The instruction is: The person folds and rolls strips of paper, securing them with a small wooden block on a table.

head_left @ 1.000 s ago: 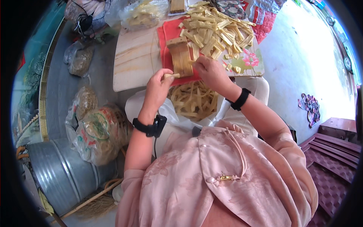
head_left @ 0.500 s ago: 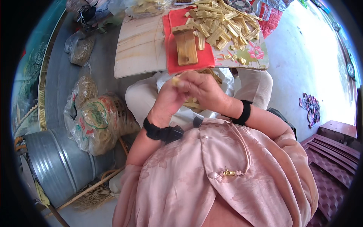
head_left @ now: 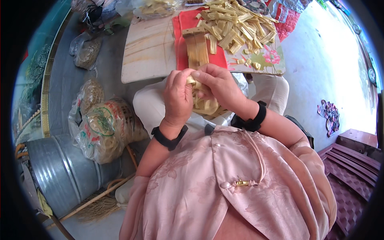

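My left hand (head_left: 178, 98) and my right hand (head_left: 218, 86) meet above my lap, both pinching one small folded gold paper piece (head_left: 192, 80). Under them a white bag in my lap holds a heap of folded gold papers (head_left: 206, 106). Ahead, a neat stack of gold paper strips (head_left: 196, 48) lies on a red sheet (head_left: 218, 60) on the low wooden table (head_left: 148, 48). A big loose pile of folded gold papers (head_left: 236, 28) covers the table's right part. Black bands sit on both wrists.
A clear bag of coiled material (head_left: 106, 130) and a smaller bag (head_left: 90, 92) lie on the floor at left. A metal tub (head_left: 60, 172) and a broom (head_left: 96, 200) are at lower left. Dark red slats (head_left: 352, 160) stand at right. More bags (head_left: 86, 52) lie at far left.
My hands drew back from the stack on the red sheet to my lap, bringing a gold paper piece. They now work it together close to my body.
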`<state>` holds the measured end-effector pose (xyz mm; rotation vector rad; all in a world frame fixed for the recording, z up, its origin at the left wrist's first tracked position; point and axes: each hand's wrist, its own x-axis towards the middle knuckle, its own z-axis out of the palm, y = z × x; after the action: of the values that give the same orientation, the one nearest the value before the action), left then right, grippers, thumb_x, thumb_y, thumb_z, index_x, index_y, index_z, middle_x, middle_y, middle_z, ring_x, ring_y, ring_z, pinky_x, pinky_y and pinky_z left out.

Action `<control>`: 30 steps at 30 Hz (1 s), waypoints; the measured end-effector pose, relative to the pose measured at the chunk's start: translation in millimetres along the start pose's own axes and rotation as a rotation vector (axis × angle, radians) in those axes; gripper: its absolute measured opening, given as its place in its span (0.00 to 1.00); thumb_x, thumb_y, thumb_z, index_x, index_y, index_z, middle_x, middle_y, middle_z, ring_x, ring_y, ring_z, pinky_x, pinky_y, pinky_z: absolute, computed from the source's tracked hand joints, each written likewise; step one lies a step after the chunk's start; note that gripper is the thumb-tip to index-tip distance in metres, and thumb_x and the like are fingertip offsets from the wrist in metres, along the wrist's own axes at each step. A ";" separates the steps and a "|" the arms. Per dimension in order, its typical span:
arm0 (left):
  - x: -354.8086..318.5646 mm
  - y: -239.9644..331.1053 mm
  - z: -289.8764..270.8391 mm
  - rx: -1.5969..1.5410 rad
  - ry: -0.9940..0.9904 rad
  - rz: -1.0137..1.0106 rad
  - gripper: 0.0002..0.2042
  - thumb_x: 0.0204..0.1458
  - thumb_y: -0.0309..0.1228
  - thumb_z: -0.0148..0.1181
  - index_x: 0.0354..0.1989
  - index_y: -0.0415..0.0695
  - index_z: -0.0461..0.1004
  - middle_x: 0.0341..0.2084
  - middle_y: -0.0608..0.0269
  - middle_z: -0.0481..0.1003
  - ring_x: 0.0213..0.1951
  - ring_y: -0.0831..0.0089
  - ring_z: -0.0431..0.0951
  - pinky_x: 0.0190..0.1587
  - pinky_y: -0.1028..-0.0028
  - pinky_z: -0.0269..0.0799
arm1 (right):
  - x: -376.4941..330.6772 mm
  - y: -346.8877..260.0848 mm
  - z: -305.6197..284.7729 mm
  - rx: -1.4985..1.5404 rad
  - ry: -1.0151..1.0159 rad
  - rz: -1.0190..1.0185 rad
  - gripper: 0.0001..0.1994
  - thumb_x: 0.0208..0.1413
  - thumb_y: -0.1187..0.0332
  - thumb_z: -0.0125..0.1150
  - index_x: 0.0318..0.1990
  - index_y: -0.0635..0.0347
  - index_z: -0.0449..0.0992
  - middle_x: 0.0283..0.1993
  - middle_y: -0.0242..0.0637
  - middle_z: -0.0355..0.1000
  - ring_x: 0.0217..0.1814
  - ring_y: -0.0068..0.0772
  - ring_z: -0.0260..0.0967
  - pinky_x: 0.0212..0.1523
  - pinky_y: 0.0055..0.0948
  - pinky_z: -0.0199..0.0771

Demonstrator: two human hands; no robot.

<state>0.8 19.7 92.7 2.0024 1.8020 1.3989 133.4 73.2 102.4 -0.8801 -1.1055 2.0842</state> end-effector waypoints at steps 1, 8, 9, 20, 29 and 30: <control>0.4 -1.0 0.2 0.044 -0.014 0.037 0.12 0.45 0.18 0.47 0.40 0.40 0.68 0.30 0.53 0.68 0.33 0.54 0.69 0.36 0.66 0.66 | -0.6 -0.1 0.1 -0.115 0.030 -0.027 0.10 0.56 0.65 0.56 0.30 0.62 0.69 0.22 0.28 0.65 0.21 0.19 0.62 0.22 0.26 0.64; 5.5 2.9 -12.2 -1.208 -0.364 -0.669 0.06 0.57 0.26 0.42 0.38 0.41 0.67 0.34 0.67 0.70 0.38 0.81 0.70 0.42 0.78 0.67 | -9.1 -10.7 -17.2 -0.823 -0.075 -0.593 0.14 0.52 0.61 0.60 0.33 0.66 0.70 0.24 0.41 0.68 0.22 0.27 0.67 0.26 0.28 0.68; 7.9 5.6 -12.8 -1.209 -0.364 -0.670 0.06 0.57 0.26 0.42 0.38 0.41 0.67 0.34 0.67 0.70 0.38 0.81 0.70 0.42 0.78 0.67 | -7.7 -14.2 -19.0 -0.723 -0.079 -0.509 0.14 0.52 0.62 0.60 0.34 0.66 0.72 0.25 0.39 0.69 0.25 0.25 0.67 0.28 0.26 0.68; 0.7 2.6 1.9 -0.682 -0.048 -0.449 0.06 0.54 0.26 0.54 0.37 0.37 0.73 0.28 0.71 0.73 0.32 0.86 0.70 0.38 0.83 0.66 | -3.9 -17.7 -16.8 -0.287 -0.169 -0.188 0.07 0.58 0.68 0.53 0.36 0.62 0.72 0.26 0.27 0.68 0.26 0.12 0.61 0.25 0.16 0.63; 7.1 1.9 -10.1 -0.469 -0.111 -0.229 0.05 0.52 0.22 0.56 0.36 0.36 0.74 0.26 0.66 0.75 0.28 0.82 0.73 0.33 0.82 0.70 | 0.0 -23.8 -28.5 0.083 0.090 0.102 0.12 0.60 0.56 0.47 0.32 0.53 0.66 0.20 0.21 0.56 0.19 0.12 0.48 0.17 0.14 0.41; 10.9 4.4 -16.3 -0.451 -0.110 -0.241 0.05 0.51 0.22 0.56 0.35 0.36 0.74 0.26 0.66 0.75 0.28 0.82 0.73 0.33 0.82 0.69 | 2.6 -22.9 -34.6 0.151 0.092 0.078 0.14 0.60 0.53 0.45 0.31 0.52 0.66 0.19 0.21 0.54 0.18 0.13 0.47 0.17 0.15 0.39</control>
<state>-8.3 19.7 110.7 1.5477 1.4592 1.4291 163.5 101.5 106.6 -0.9485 -0.8668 2.1362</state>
